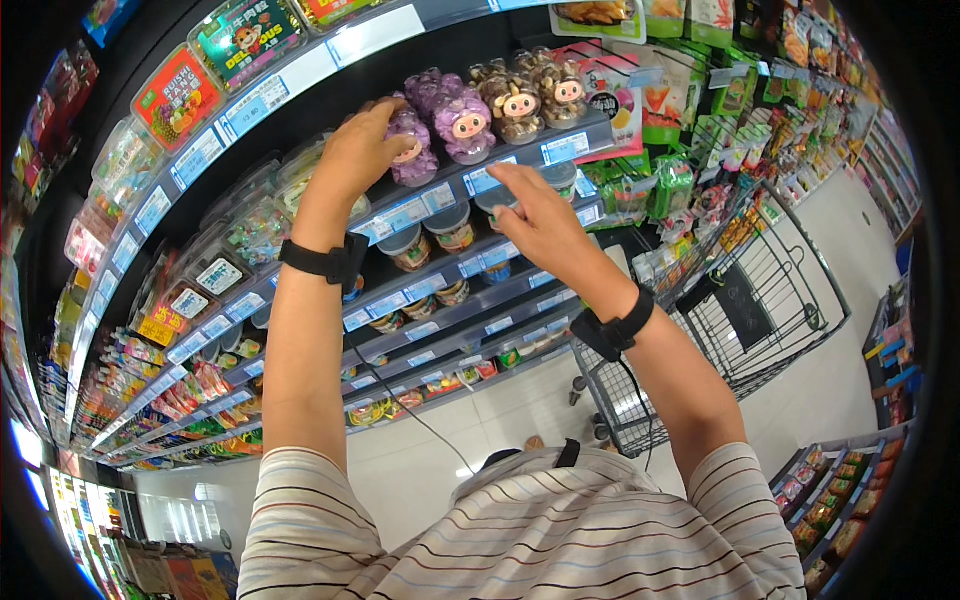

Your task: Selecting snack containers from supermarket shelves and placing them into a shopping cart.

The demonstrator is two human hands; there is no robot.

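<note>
My left hand (pixel 367 150) reaches onto a store shelf, its fingers curled around the upper left side of a clear figure-shaped container with purple contents (pixel 416 166). More of these purple containers (pixel 469 127) stand just to its right. Beside them are containers of the same kind with brown and cream contents (pixel 517 109). Lower and to the right, my right hand (pixel 529 206) is in front of the shelf edge, fingers apart, holding nothing. It partly covers dark-lidded round tubs on the shelf below. Both wrists wear black straps.
A wire shopping cart (pixel 720 322) stands at the right. Price labels line the shelf edge (pixel 405 214). Round tubs (pixel 450 229) fill the shelf below, and clear snack boxes (pixel 255 229) stand at the left. Green snack bags (pixel 671 187) hang at the right. A thin cable (pixel 409 409) hangs before the lower shelves.
</note>
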